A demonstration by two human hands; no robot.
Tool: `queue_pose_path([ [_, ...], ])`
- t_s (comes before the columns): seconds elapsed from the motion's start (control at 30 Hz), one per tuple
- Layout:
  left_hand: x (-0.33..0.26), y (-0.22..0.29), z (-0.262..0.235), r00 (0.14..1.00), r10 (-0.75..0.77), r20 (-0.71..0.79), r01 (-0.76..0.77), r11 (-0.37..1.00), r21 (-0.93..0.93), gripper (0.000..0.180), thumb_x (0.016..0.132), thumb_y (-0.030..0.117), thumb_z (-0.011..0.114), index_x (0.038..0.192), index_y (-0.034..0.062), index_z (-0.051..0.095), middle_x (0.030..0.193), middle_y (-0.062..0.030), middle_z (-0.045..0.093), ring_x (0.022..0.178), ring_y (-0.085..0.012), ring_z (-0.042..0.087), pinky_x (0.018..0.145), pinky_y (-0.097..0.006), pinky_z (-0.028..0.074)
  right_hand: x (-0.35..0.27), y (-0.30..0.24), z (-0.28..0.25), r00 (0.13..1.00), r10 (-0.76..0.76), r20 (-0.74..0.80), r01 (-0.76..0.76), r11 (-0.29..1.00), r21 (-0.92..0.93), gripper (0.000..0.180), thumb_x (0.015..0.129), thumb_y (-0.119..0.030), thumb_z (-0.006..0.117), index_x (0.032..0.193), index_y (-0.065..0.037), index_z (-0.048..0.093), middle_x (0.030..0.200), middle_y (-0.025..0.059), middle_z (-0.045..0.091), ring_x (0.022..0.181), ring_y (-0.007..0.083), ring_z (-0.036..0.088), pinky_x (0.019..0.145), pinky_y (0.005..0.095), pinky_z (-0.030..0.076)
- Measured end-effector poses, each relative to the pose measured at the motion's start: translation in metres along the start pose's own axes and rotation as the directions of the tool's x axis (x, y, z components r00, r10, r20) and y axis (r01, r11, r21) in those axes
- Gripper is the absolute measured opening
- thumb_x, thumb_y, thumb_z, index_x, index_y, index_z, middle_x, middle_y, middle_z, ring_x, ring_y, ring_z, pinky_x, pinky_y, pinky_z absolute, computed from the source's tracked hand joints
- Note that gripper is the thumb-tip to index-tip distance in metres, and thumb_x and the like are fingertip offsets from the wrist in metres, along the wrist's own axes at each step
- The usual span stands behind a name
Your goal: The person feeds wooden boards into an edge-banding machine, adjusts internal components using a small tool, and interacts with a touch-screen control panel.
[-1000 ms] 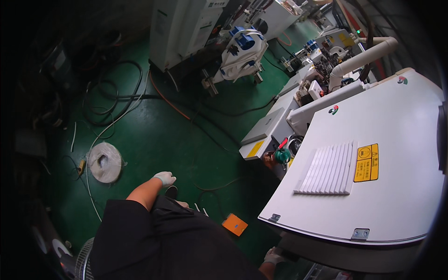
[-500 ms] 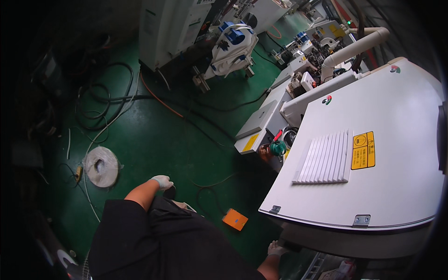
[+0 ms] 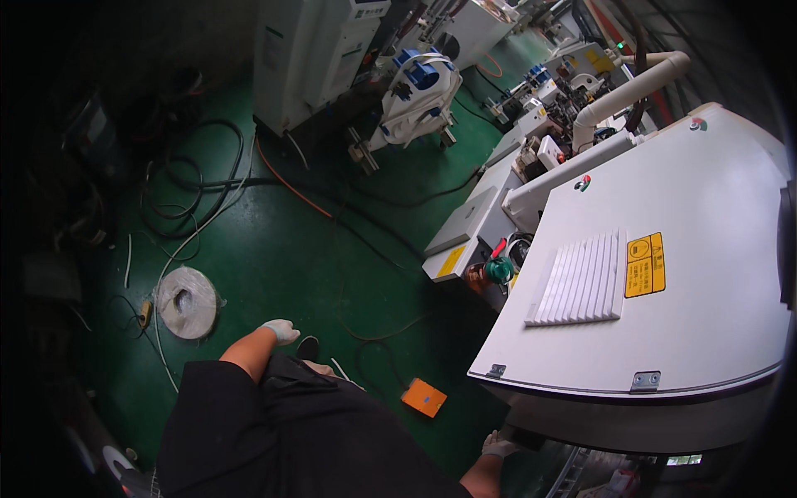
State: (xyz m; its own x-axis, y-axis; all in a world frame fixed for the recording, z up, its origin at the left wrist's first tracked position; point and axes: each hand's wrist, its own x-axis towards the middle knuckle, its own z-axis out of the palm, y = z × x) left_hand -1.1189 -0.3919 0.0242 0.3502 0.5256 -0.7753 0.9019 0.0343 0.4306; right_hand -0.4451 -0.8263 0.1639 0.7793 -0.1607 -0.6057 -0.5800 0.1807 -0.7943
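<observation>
My left hand (image 3: 282,331), in a pale glove, hangs over the green floor in front of my body. Its fingers look curled together, and no object shows in them. My right hand (image 3: 498,445), also gloved, is low on the right beside the dark lower edge of a large white machine cabinet (image 3: 714,249). Its fingers appear stretched and a little apart; whether they touch the cabinet I cannot tell. An orange box-shaped pedal (image 3: 424,398) lies on the floor between my two hands. A wrapped ring-shaped roll (image 3: 187,303) lies left of my left hand.
Black hoses (image 3: 224,178) and loose cables coil across the floor at the left. A white rolling stand (image 3: 419,100) with blue parts stands near a tall grey cabinet (image 3: 311,58). Along the right runs a long machine bed (image 3: 477,203) with a pale pipe (image 3: 631,90).
The floor and machines sit slightly lower and further right in the picture. My left hand has shifted slightly down. My right hand has shifted slightly right and stays beside the cabinet's lower edge.
</observation>
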Motion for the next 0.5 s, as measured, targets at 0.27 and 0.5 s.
queue_pose_path([
  [0.27, -0.011, 0.012, -0.007, 0.997, -0.011, 0.07, 0.01, 1.0, 0.023, 0.058, 0.097, 0.045, 0.047, 0.131, 0.0014, 0.066, 0.138, -0.0219, 0.064, 0.131, -0.0369, 0.059, 0.11, -0.045, 0.046, -0.007, 0.002, 0.002, 0.994, -0.035, -0.099, 0.035, 0.999, -0.007, 0.092, 0.088, -0.091, 0.018, 0.123, -0.019, 0.065, 0.113, -0.0012, 0.071, 0.098, 0.0179, 0.071, 0.079, 0.0325, 0.056],
  [0.5, -0.019, 0.008, 0.004, 0.996, -0.059, 0.067, 0.059, 0.998, -0.006, 0.058, 0.097, 0.045, 0.048, 0.129, 0.0009, 0.068, 0.136, -0.0216, 0.065, 0.13, -0.0366, 0.06, 0.109, -0.045, 0.046, -0.014, 0.01, 0.017, 0.965, -0.176, -0.193, 0.168, 0.984, -0.06, 0.071, 0.098, -0.077, 0.027, 0.122, -0.021, 0.064, 0.108, 0.0013, 0.071, 0.09, 0.0178, 0.072, 0.075, 0.0296, 0.055],
])
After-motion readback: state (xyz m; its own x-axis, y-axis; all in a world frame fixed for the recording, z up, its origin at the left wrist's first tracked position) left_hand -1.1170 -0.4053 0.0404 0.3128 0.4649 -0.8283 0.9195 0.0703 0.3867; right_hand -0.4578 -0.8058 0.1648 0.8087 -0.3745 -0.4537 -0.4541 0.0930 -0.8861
